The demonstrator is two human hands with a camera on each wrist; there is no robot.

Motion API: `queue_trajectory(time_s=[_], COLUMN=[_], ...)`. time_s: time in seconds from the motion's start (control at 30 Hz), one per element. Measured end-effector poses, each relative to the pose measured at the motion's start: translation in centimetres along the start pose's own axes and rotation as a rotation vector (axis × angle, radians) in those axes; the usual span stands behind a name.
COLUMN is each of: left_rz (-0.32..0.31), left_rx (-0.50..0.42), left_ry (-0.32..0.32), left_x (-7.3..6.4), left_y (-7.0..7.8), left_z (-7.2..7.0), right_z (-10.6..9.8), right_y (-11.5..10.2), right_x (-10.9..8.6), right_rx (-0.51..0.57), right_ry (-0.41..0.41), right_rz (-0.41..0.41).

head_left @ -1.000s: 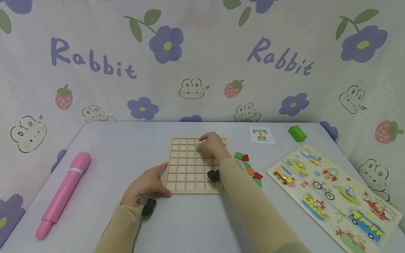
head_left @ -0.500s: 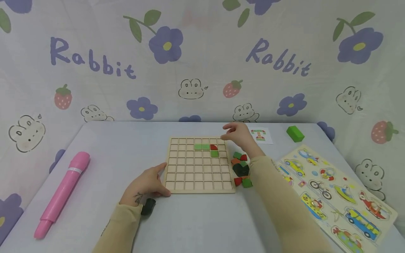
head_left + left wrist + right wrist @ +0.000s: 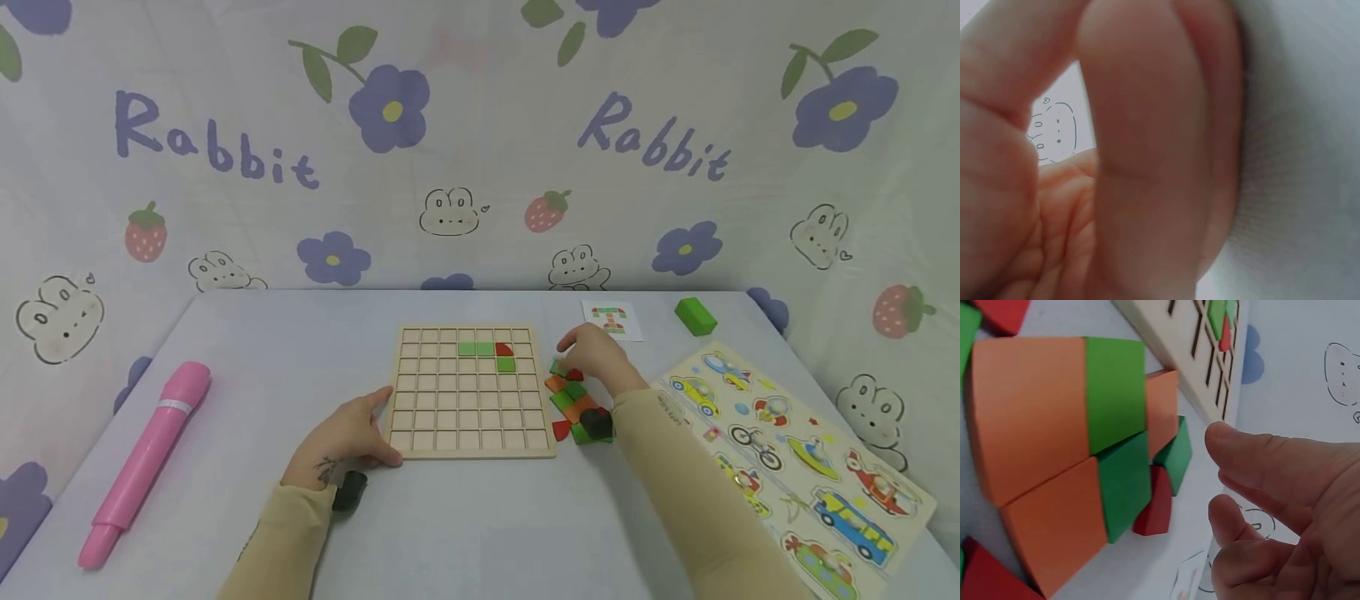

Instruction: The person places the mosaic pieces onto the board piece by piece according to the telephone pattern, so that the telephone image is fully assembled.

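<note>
A square wooden grid board lies mid-table. Set in its cells are two green squares, a red quarter-round block and another green square. My left hand holds the board's near left corner, thumb at the front edge and forefinger along the left side; its curled fingers fill the left wrist view. Over a cluster of loose orange, green and red blocks hovers my right hand. In the right wrist view its thumb and fingers are apart with nothing between them, close to a red block.
A white pattern card lies behind my right hand, with a green block farther right. A vehicle puzzle board takes up the right side, partly behind my sleeve. On the left lies a pink plastic stick.
My right hand has left the green square on the board and moved right, then down over the loose blocks. My left hand stays at the corner.
</note>
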State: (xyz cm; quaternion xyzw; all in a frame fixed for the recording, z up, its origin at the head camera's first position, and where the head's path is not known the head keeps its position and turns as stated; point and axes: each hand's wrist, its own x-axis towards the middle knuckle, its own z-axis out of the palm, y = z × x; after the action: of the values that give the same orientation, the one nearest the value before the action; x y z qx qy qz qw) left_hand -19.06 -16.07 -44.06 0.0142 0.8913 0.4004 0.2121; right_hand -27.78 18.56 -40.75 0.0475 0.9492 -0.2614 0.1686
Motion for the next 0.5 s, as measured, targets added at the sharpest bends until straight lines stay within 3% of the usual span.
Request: queue_trajectory(time_s=[0.3, 0.5], left_rz=[0.0, -0.003], left_rx=[0.007, -0.002], left_ry=[0.002, 0.001], left_x=[0.08, 0.12], left_y=[-0.1, -0.17], left_z=[0.04, 0.08], right_z=[0.6, 0.79], right_y=[0.28, 0.38], right_x=[-0.07, 0.19], right_rx=[-0.078, -0.072], right_ry=[-0.032, -0.024], right_rz=[0.042, 0.045])
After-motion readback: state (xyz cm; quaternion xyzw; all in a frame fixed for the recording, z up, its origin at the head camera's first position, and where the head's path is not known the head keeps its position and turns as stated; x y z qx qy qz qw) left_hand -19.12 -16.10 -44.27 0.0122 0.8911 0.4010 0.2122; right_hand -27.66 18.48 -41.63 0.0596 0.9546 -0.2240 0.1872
